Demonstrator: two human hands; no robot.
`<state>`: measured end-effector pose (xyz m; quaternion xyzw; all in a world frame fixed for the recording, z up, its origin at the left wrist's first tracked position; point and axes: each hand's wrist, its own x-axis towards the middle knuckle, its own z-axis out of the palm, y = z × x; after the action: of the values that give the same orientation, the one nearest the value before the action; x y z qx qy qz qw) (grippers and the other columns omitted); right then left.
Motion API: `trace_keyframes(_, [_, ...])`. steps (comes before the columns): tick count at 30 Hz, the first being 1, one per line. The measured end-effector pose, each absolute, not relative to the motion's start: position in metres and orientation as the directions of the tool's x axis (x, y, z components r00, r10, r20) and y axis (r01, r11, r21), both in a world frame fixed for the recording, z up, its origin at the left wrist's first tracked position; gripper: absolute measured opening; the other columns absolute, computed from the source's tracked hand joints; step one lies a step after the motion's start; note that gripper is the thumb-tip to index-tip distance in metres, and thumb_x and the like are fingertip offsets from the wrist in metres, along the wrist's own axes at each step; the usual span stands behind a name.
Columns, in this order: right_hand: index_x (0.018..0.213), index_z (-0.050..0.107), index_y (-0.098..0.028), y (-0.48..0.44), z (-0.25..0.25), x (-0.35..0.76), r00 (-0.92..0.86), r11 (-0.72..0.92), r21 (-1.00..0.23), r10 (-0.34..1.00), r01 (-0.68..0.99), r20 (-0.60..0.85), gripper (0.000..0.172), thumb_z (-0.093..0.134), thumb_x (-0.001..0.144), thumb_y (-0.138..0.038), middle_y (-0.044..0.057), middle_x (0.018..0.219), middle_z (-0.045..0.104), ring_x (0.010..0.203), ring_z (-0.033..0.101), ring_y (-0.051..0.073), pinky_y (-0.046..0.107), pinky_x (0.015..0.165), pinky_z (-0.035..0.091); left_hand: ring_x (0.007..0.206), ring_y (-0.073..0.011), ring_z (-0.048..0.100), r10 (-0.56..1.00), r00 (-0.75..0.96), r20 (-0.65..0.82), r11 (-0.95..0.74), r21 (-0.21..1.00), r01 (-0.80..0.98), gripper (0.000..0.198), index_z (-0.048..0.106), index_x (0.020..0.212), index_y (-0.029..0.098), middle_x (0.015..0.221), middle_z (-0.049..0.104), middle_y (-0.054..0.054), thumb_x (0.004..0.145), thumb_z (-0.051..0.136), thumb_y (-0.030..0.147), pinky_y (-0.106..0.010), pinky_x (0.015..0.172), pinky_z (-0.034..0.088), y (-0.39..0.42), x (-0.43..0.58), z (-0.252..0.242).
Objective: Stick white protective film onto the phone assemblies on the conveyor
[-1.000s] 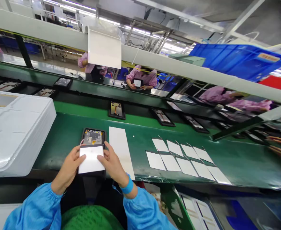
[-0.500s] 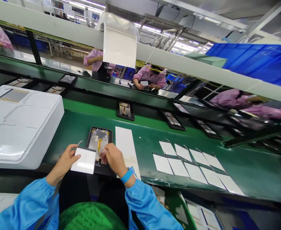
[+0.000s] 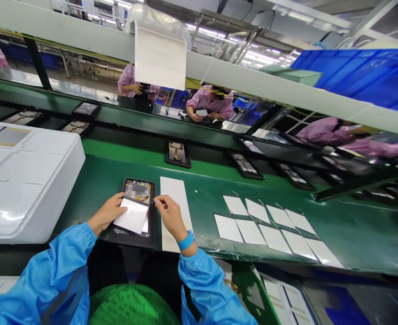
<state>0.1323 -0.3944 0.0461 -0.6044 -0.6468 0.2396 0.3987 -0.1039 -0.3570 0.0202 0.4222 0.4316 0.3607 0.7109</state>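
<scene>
White pad is edge-pinched by left hand, right hand bunched beside tray rim.

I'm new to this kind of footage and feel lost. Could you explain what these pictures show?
There's no machine: these are a person's two bare hands, and every picture comes from one camera on their head, looking forward and down. The left hand holds a white panel slantwise over an open, black-framed device. The right hand is near the device's right edge; whether it holds anything is unclear. The green bench also bears a long white sheet, nine similar panels in two rows, and white trays at the left.
</scene>
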Motion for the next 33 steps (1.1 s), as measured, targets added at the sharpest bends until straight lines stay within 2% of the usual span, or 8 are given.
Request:
trace_keyframes(3, [0.093,0.065,-0.022,-0.396,0.041,0.129,0.052,0.140,-0.806,0.977,0.574,0.207,0.022,0.049,0.095,-0.036,0.005,0.090,0.070,0.084,0.065,0.021,0.031,0.071,0.050,0.080,-0.0207,0.070,0.852,0.414,-0.320,0.392,0.914,-0.100,0.071,0.045,0.128,0.017,0.097,0.071,-0.007,0.064,0.075,0.024,-0.031,0.070,0.053,-0.355,-0.104,0.024])
trace_keyframes(6, [0.093,0.065,-0.022,-0.398,0.036,0.129,0.031,0.146,-0.793,0.979,0.592,0.203,0.020,0.049,0.095,-0.034,0.005,0.092,0.069,0.086,0.065,0.021,0.031,0.072,0.050,0.068,-0.0157,0.065,0.882,0.368,-0.296,0.313,0.950,0.013,0.059,0.045,0.119,0.021,0.087,0.065,0.001,0.067,0.070,0.022,-0.027,0.061,0.050,-0.356,-0.102,0.021])
trace_keyframes(11, [0.091,0.065,-0.020,-0.402,0.027,0.134,0.062,0.103,-0.795,0.983,0.598,0.175,0.020,0.049,0.095,-0.032,0.006,0.091,0.069,0.086,0.064,0.021,0.032,0.073,0.050,0.059,-0.0105,0.058,0.913,0.330,-0.239,0.204,0.969,0.138,0.043,0.044,0.106,0.022,0.085,0.060,0.004,0.068,0.065,0.021,-0.023,0.056,0.046,-0.353,-0.097,0.011])
trace_keyframes(21, [0.094,0.066,-0.021,-0.406,0.022,0.132,0.012,0.109,-0.780,0.989,0.617,0.148,0.019,0.049,0.094,-0.030,0.005,0.094,0.069,0.086,0.064,0.020,0.032,0.074,0.050,0.066,-0.0147,0.060,0.938,0.306,-0.165,0.045,0.930,0.366,0.039,0.043,0.107,0.021,0.080,0.061,0.003,0.073,0.062,0.019,-0.026,0.063,0.045,-0.335,-0.097,0.006])
trace_keyframes(26, [0.092,0.066,-0.022,-0.408,0.021,0.128,-0.012,0.127,-0.767,0.988,0.629,0.154,0.019,0.049,0.094,-0.029,0.005,0.094,0.069,0.085,0.063,0.020,0.033,0.074,0.050,0.074,-0.0195,0.062,0.951,0.292,-0.099,-0.084,0.828,0.555,0.041,0.043,0.112,0.020,0.087,0.064,-0.003,0.076,0.061,0.018,-0.030,0.069,0.045,-0.331,-0.096,0.007])
trace_keyframes(33, [0.092,0.064,-0.022,-0.408,0.016,0.124,-0.038,0.145,-0.739,0.986,0.658,0.160,0.016,0.049,0.094,-0.026,0.004,0.093,0.067,0.084,0.063,0.020,0.032,0.075,0.049,0.086,-0.0258,0.065,0.940,0.314,-0.129,-0.141,0.694,0.706,0.047,0.044,0.123,0.016,0.100,0.068,-0.012,0.079,0.062,0.021,-0.032,0.075,0.044,-0.331,-0.091,0.016])
